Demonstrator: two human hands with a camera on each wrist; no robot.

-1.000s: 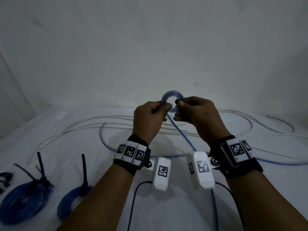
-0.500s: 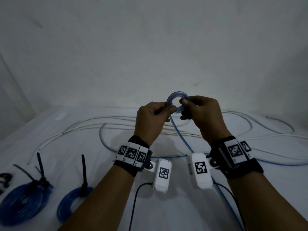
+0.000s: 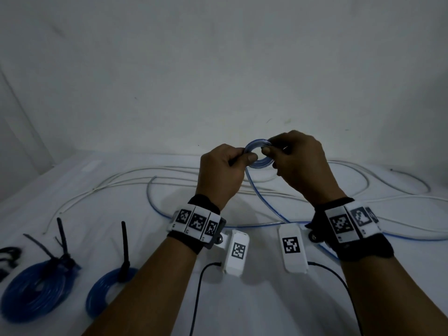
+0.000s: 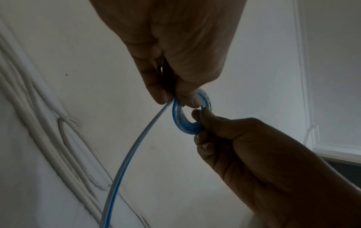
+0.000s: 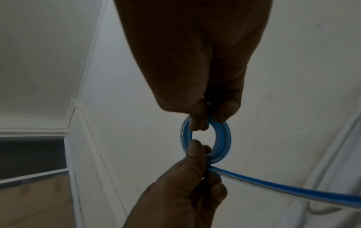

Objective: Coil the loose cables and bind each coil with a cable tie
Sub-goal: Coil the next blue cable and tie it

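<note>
I hold a small coil of blue cable (image 3: 259, 163) in the air between both hands, above the white table (image 3: 145, 299). My left hand (image 3: 244, 156) pinches the coil's near-left side between thumb and forefinger, where the cable's loose tail (image 3: 263, 202) leaves it and drops to the table. My right hand (image 3: 270, 147) pinches the far-right side from above. The left wrist view shows the coil (image 4: 188, 126) with the left hand (image 4: 175, 98) above it. In the right wrist view the coil (image 5: 222, 138) hangs from the right hand (image 5: 210, 120), with the tail (image 5: 273, 185) running off right.
Two bound blue coils (image 3: 34, 294) (image 3: 106, 287) lie at the near left, each with a black cable tie (image 3: 124, 248) sticking up. More black ties (image 3: 8, 253) lie at the left edge. Loose white cables (image 3: 169, 169) sprawl across the back of the table.
Both hands and the coil have drifted a little to the right. My right hand has shifted its grip up over the top of the coil.
</note>
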